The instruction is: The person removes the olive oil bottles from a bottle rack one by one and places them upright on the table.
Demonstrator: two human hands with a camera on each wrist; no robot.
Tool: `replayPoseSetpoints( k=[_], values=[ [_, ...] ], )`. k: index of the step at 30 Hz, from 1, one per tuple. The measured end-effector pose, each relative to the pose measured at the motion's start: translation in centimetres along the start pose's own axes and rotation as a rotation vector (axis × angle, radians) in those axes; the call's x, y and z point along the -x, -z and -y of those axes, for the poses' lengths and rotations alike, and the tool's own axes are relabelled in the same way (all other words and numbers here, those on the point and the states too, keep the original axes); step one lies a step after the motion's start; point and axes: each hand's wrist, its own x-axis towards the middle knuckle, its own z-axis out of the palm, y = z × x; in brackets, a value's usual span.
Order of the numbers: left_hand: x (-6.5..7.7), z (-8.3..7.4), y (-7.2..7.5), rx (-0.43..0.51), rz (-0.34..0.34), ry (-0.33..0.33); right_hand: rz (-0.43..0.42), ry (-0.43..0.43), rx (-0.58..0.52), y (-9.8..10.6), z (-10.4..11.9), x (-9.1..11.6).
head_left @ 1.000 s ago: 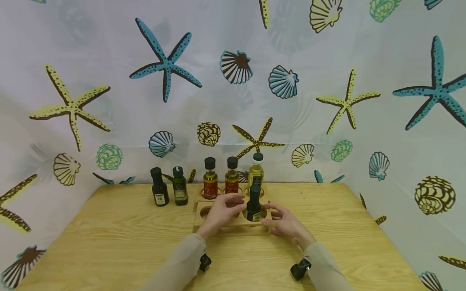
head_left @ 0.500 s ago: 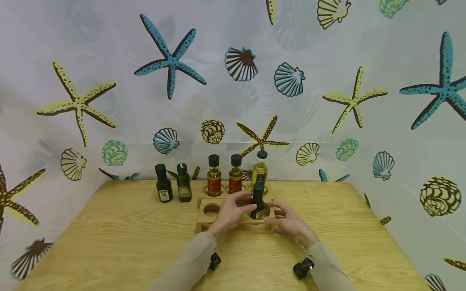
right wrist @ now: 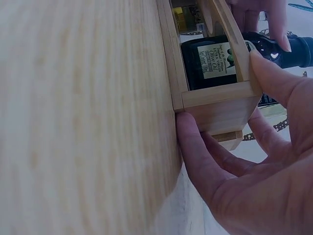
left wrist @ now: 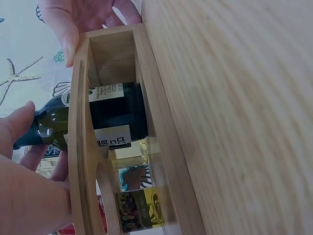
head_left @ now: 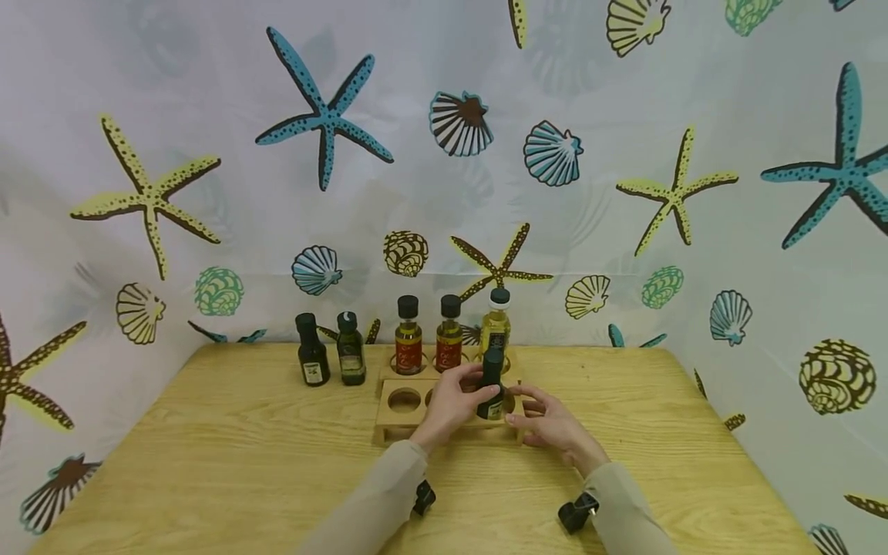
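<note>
A dark green olive oil bottle (head_left: 492, 385) stands in the front right hole of a wooden two-tier rack (head_left: 398, 422). My left hand (head_left: 449, 405) holds it by the neck. In the left wrist view the thumb and fingers lie on opposite sides of the neck, and the bottle's base is at the rack's bottom board. My right hand (head_left: 551, 425) grips the rack's right end. In the right wrist view the thumb is at the upper board and fingertips reach the lower board's corner (right wrist: 188, 122).
Two red-labelled oil bottles (head_left: 408, 347) (head_left: 449, 347) and a yellow oil bottle (head_left: 496, 327) stand in the rear tier. Left of the rack, two dark bottles (head_left: 313, 358) (head_left: 351, 358) stand on the wooden table (head_left: 243, 447). A shell-patterned curtain (head_left: 444, 193) hangs behind.
My left hand has moved right, its thumb now across the bottle's front. The head view has shifted slightly. My right hand keeps its hold on the rack's end.
</note>
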Motion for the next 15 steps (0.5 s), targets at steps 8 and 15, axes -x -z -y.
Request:
replayPoseSetpoints(
  k=[8,15],
  values=[
    [-0.26,-0.08,-0.32,-0.007,-0.016,-0.009,0.0,0.007,0.006,-0.11,0.06,0.18],
    [-0.34,-0.07,-0.43,-0.032,0.001,-0.028,-0.009,0.006,-0.004,-0.12,0.03,0.17]
  ],
)
